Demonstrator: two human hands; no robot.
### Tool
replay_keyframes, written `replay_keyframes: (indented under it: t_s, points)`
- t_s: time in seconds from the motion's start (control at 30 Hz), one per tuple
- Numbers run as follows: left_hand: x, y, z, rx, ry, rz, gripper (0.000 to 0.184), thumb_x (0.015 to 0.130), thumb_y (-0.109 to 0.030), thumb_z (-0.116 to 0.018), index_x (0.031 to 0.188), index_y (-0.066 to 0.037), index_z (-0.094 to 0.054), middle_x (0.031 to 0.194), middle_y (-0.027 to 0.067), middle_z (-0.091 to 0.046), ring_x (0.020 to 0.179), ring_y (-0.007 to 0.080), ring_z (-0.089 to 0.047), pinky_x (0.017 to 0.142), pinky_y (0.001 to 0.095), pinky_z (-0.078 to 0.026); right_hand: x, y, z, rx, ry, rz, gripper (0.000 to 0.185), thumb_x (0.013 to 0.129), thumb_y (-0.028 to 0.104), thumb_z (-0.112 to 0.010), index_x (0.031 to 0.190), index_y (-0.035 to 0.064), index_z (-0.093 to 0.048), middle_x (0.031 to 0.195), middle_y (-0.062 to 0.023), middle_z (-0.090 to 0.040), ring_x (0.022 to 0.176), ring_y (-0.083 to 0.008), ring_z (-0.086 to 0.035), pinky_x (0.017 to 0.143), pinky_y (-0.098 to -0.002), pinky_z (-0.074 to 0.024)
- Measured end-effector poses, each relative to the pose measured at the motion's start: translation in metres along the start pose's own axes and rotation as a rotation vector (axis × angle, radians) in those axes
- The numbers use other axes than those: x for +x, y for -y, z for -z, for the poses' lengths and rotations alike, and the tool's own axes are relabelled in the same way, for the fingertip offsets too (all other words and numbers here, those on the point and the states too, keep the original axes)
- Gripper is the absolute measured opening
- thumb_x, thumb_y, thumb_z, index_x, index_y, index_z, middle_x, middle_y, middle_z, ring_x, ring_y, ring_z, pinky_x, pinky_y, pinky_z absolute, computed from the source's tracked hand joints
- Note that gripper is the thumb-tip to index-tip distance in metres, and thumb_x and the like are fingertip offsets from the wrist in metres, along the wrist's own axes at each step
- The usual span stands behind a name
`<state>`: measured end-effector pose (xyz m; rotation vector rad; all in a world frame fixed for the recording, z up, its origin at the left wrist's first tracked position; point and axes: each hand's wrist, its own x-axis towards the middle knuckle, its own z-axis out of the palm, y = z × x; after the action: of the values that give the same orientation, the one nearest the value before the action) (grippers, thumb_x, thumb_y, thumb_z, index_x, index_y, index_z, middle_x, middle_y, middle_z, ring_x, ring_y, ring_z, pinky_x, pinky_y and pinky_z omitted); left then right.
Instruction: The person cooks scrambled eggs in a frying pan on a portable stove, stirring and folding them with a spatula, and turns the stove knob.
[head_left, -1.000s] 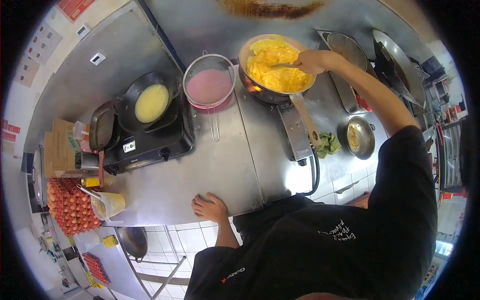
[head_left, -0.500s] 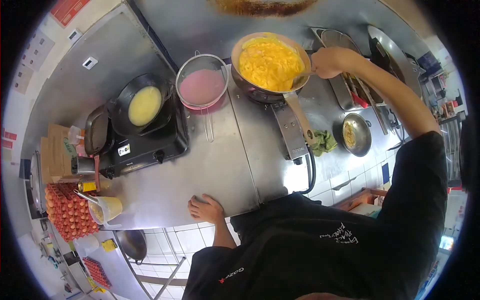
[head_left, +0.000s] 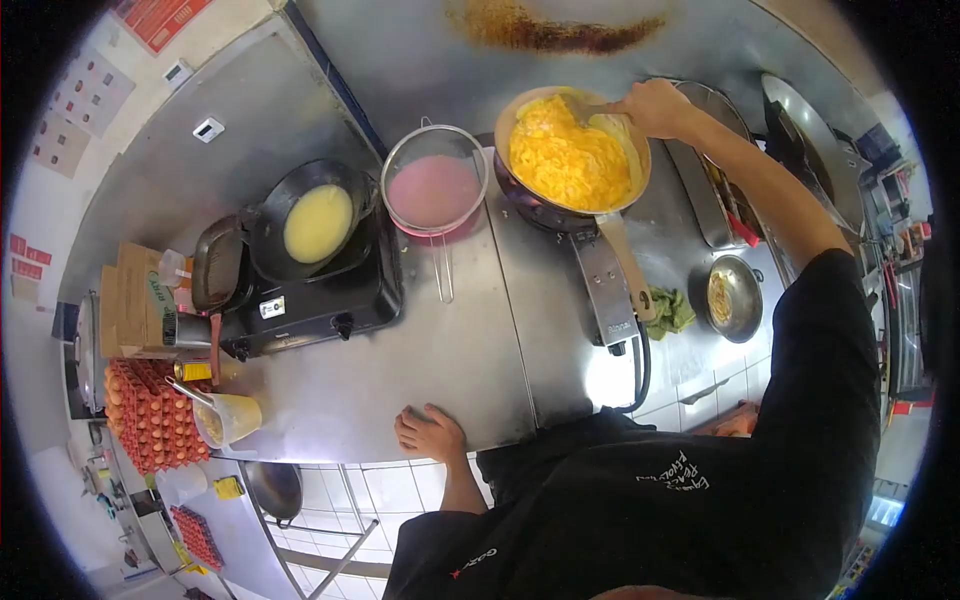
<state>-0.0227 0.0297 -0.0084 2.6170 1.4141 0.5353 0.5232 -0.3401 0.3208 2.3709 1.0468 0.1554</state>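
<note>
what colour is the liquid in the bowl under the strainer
Pink, seen best through the strainer's mesh in the head view.

We are seeing only a blurred utensil (head_left: pixel 599 108) in the right hand (head_left: pixel 655 107); the pan (head_left: pixel 504 137) is hiding the burner top of the stove (head_left: pixel 607 292), and the small print on the wall papers (head_left: pixel 92 92) is escaping us.

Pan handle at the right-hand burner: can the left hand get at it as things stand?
Likely yes: the left hand rests, apparently empty, on the counter, and the pan handle juts toward the person with nothing across it.
</note>
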Motion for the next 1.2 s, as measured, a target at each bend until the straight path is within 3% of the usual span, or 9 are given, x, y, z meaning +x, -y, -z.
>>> replay_keyframes:
  t_s: [0.03,0.13,0.43,0.57,0.77,0.97,1.07,1.13,1.2]
  points:
    - [0.000,0.000,0.000,-0.001,-0.009,-0.014,0.051,0.106,-0.045,-0.058,0.138,-0.006,-0.059,0.144,0.0173,-0.057,0.138,0.0376,-0.050,0.117,0.0577,-0.031,0.007,-0.002,-0.004,-0.015,-0.019,0.026,0.055,0.096,0.017,-0.064,0.145,0.0392,-0.072,0.080,-0.0141,-0.076,0.074,-0.0367,-0.078,0.067,-0.0513,-0.0617]
    - [0.002,-0.002,0.002,-0.005,0.014,0.007,0.051,0.105,-0.044,-0.059,0.139,-0.006,-0.058,0.144,0.0176,-0.057,0.138,0.0375,-0.050,0.117,0.0576,-0.031,0.014,0.008,0.006,-0.039,-0.033,0.025,0.047,0.098,0.020,-0.065,0.140,0.0375,-0.075,0.086,-0.0093,-0.077,0.082,-0.0329,-0.079,0.071,-0.0470,-0.0631]
    - [0.001,0.000,-0.002,-0.012,0.014,0.013,0.053,0.103,-0.045,-0.060,0.140,-0.007,-0.058,0.147,0.0154,-0.056,0.140,0.0363,-0.049,0.118,0.0578,-0.031,0.013,0.035,0.004,-0.131,-0.101,0.354,0.046,0.099,0.016,-0.060,0.139,0.0345,-0.076,0.081,-0.0059,-0.076,0.079,-0.0275,-0.079,0.067,-0.0447,-0.0621]
    - [0.001,-0.002,0.002,-0.013,0.023,0.023,0.053,0.103,-0.044,-0.059,0.140,-0.007,-0.058,0.147,0.0155,-0.056,0.141,0.0359,-0.049,0.119,0.0580,-0.031,-0.004,0.042,-0.007,-0.176,-0.029,0.368,0.050,0.098,0.016,-0.061,0.142,0.0359,-0.073,0.081,-0.0049,-0.077,0.081,-0.0272,-0.079,0.069,-0.0449,-0.0628]
    - [-0.002,0.002,-0.004,0.027,-0.005,0.007,0.051,0.104,-0.044,-0.059,0.140,-0.008,-0.059,0.144,0.0141,-0.058,0.139,0.0359,-0.051,0.117,0.0581,-0.035,-0.072,0.039,0.037,0.175,0.079,0.268,0.050,0.091,0.018,-0.071,0.140,0.0262,-0.075,0.088,-0.0128,-0.078,0.087,-0.0352,-0.079,0.079,-0.0512,-0.0638]
    - [-0.003,0.005,-0.006,0.008,0.005,0.005,0.051,0.105,-0.045,-0.057,0.142,-0.009,-0.056,0.147,0.0150,-0.056,0.142,0.0354,-0.048,0.119,0.0595,-0.031,-0.103,0.010,0.064,0.494,0.219,0.158,0.044,0.099,0.022,-0.071,0.142,0.0147,-0.073,0.088,-0.0214,-0.076,0.092,-0.0413,-0.078,0.082,-0.0571,-0.0600]
    - [-0.003,0.006,-0.007,0.009,-0.018,0.005,0.051,0.106,-0.046,-0.057,0.141,-0.009,-0.057,0.146,0.0148,-0.056,0.141,0.0356,-0.048,0.118,0.0591,-0.032,-0.105,0.008,0.072,0.661,0.308,0.105,0.044,0.103,0.027,-0.069,0.143,0.0100,-0.073,0.080,-0.0159,-0.074,0.083,-0.0335,-0.076,0.078,-0.0510,-0.0596]
    - [-0.002,0.007,-0.009,0.001,-0.032,-0.002,0.051,0.106,-0.046,-0.057,0.140,-0.008,-0.058,0.146,0.0150,-0.056,0.141,0.0359,-0.049,0.118,0.0590,-0.032,-0.104,0.023,0.084,0.856,0.545,0.032,0.040,0.107,0.028,-0.059,0.137,0.0057,-0.074,0.075,-0.0133,-0.068,0.066,-0.0256,-0.067,0.062,-0.0421,-0.0558]
    - [-0.003,0.007,-0.008,-0.004,-0.019,0.005,0.051,0.105,-0.046,-0.058,0.140,-0.008,-0.058,0.146,0.0151,-0.056,0.141,0.0359,-0.049,0.118,0.0590,-0.032,-0.097,0.038,0.078,0.969,0.627,-0.059,0.039,0.109,0.031,-0.056,0.132,0.0052,-0.075,0.072,-0.0099,-0.063,0.060,-0.0200,-0.061,0.055,-0.0384,-0.0514]
